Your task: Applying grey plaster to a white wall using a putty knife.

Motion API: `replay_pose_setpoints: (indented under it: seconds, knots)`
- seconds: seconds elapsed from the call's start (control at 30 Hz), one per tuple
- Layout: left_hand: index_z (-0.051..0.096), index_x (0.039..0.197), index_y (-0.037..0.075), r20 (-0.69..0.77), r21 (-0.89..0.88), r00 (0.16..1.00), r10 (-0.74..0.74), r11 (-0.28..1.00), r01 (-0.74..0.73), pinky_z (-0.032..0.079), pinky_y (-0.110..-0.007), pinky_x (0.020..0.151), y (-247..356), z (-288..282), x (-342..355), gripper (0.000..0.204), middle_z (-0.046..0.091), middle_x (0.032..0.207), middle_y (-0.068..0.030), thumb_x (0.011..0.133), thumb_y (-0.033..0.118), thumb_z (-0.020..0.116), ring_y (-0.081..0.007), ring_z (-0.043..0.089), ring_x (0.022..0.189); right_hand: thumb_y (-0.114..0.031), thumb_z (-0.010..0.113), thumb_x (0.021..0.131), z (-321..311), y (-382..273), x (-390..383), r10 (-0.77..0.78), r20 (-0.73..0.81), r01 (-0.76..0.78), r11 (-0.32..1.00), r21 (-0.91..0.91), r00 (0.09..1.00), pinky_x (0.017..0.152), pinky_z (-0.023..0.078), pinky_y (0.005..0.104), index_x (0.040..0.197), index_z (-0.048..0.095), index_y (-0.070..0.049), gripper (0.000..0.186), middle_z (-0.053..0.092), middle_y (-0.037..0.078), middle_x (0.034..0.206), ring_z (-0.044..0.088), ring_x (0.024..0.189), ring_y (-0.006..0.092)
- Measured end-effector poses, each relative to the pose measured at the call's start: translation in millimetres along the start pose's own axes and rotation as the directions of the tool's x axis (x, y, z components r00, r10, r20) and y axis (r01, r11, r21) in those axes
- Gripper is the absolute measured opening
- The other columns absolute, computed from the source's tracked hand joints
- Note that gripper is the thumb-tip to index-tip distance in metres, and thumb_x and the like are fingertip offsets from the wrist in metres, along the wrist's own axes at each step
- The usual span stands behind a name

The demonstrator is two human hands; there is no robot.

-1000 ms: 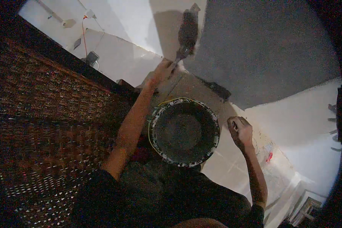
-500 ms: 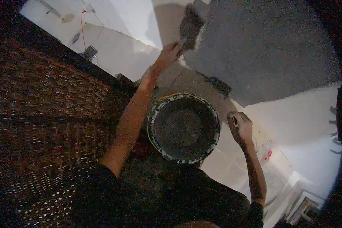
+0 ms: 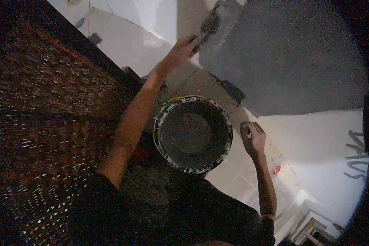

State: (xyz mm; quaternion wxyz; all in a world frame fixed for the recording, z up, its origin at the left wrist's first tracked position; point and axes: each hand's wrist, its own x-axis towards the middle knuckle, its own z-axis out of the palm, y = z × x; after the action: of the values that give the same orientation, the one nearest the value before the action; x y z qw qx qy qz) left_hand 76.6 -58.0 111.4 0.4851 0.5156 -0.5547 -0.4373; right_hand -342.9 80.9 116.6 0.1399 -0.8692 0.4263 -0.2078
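My left hand (image 3: 184, 50) is stretched out far ahead, its fingers closed around a pale-handled tool (image 3: 198, 39). Beyond the handle a dark, blurred shape (image 3: 210, 23) lies along the grey-coated wall's edge; I cannot tell whether it is the tool's head or its shadow. A round bucket (image 3: 228, 155) with a splattered rim and yellow handle stands between my forearms, grey material inside. Right of the bucket, my right hand (image 3: 254, 138) is curled into a fist, with something small and pale showing between the fingers. What it holds is not clear.
The dark grey coating (image 3: 287, 57) covers much of the pale wall (image 3: 291, 127). A dark strip (image 3: 233, 92) lies below its edge. At left is a woven brown panel (image 3: 53, 151). A small device (image 3: 95, 39) hangs on a red cord, and a framed opening (image 3: 313, 229) is at lower right.
My left hand and its tool have shifted slightly up and right against the wall's grey area. The whole view has moved a little; my right hand keeps its curled pose.
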Motion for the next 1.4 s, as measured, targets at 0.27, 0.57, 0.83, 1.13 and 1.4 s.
replay_pose_setpoints:
  seconds: [0.27, 0.57, 0.83, 1.13, 1.4]
  knots:
    - [0.067, 0.116, 0.000, 0.103, 0.352, 0.988, 0.111, 0.925, -0.141, 0.051, -0.036, 0.070, -235, -23, -1, 0.041, 0.065, 0.082, -0.0091, 0.107, 0.038, 0.055, -0.0177, 0.061, 0.076, -0.003, 0.073, 0.088, 2, -5, 2, -0.015, -0.007, 0.015, 0.999, 0.036, 1.000, 0.063, 0.051, 0.0345, 0.101, 0.067, -0.006, 0.014, 0.072, 0.012, 0.094, 0.062, 0.069, 0.0239]
    - [0.066, 0.103, -0.002, -0.059, 0.028, 0.996, -0.060, 0.998, 0.061, 0.049, -0.037, 0.067, -55, 13, 6, 0.045, 0.062, 0.077, -0.0066, 0.107, 0.041, 0.054, -0.0176, 0.059, 0.071, -0.013, 0.068, 0.096, 9, 15, 21, 0.058, -0.071, -0.054, 0.997, 0.056, 0.996, 0.056, 0.045, 0.0297, 0.103, 0.067, -0.005, 0.011, 0.069, 0.008, 0.089, 0.060, 0.070, 0.0175]
    - [0.065, 0.103, -0.001, -0.029, 0.252, 0.983, 0.179, 0.953, -0.166, 0.048, -0.041, 0.068, -219, -9, -16, 0.045, 0.062, 0.078, -0.0087, 0.106, 0.042, 0.054, -0.0206, 0.059, 0.072, -0.033, 0.057, 0.107, 49, 22, 77, 0.082, 0.073, -0.100, 0.949, 0.300, 0.994, 0.064, 0.049, 0.0338, 0.129, 0.061, -0.007, 0.035, 0.073, 0.013, 0.101, 0.065, 0.074, 0.0218]
    - [0.067, 0.108, 0.001, -0.073, 0.020, 0.992, -0.104, 0.994, 0.106, 0.047, -0.037, 0.066, -34, 11, -29, 0.040, 0.061, 0.076, -0.0050, 0.108, 0.039, 0.053, -0.0180, 0.058, 0.071, -0.037, 0.055, 0.107, 52, 33, 72, 0.270, 0.210, -0.312, 0.928, 0.206, 0.940, 0.068, 0.048, 0.0351, 0.130, 0.061, -0.008, 0.037, 0.071, 0.014, 0.102, 0.061, 0.075, 0.0204]
    - [0.069, 0.117, 0.003, -0.074, 0.191, 0.972, 0.222, 0.960, -0.205, 0.052, -0.038, 0.079, -228, 26, -3, 0.041, 0.068, 0.090, -0.0122, 0.106, 0.040, 0.055, -0.0221, 0.064, 0.086, -0.029, 0.056, 0.107, 44, 19, 73, 0.168, 0.098, -0.191, 0.929, 0.317, 0.981, 0.068, 0.053, 0.0418, 0.129, 0.059, -0.005, 0.033, 0.069, 0.016, 0.086, 0.066, 0.074, 0.0259]
